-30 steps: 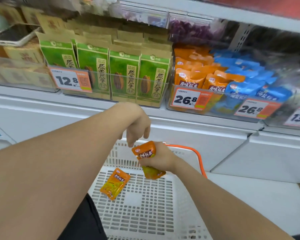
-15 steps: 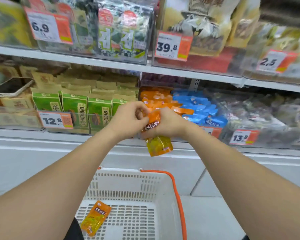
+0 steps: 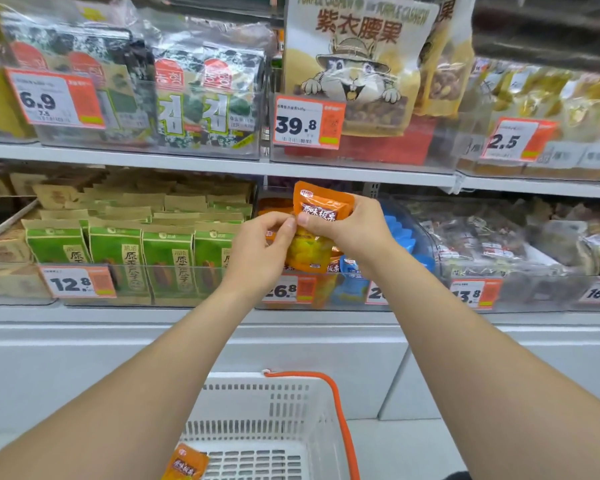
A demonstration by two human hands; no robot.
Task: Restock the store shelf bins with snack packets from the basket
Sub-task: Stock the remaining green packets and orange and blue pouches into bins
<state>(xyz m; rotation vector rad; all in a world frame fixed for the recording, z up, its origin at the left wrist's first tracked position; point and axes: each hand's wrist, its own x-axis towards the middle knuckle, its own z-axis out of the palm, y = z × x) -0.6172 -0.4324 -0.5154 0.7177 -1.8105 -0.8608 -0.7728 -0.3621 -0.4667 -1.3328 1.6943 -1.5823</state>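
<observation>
Closest to me, at the bottom of view, sits the white basket (image 3: 291,393) with its orange handle (image 3: 340,420) arcing along the right side. One second orange packet (image 3: 186,464) lies flat in the basket's near left corner, partly cut off by the edge of view.

Both my forearms reach up and forward over the basket. My left hand (image 3: 257,251) pinches the left edge of the orange snack packet (image 3: 321,209) between thumb and fingertips, and my right hand (image 3: 354,230) is wrapped round its right side, thumb across the front. I hold the packet upright, label towards me, in the air in front of the clear bin (image 3: 329,294) on the lower shelf.

That bin holds more orange packets (image 3: 274,206) on its left and blue packets (image 3: 400,230) on its right, with a 26.8 price tag (image 3: 288,289) on its front. In the bin to the left stand rows of green packets (image 3: 118,258).

Above, on the upper shelf (image 3: 187,164), stand seaweed packs (image 3: 201,98) and a large cashew bag (image 3: 354,64).
</observation>
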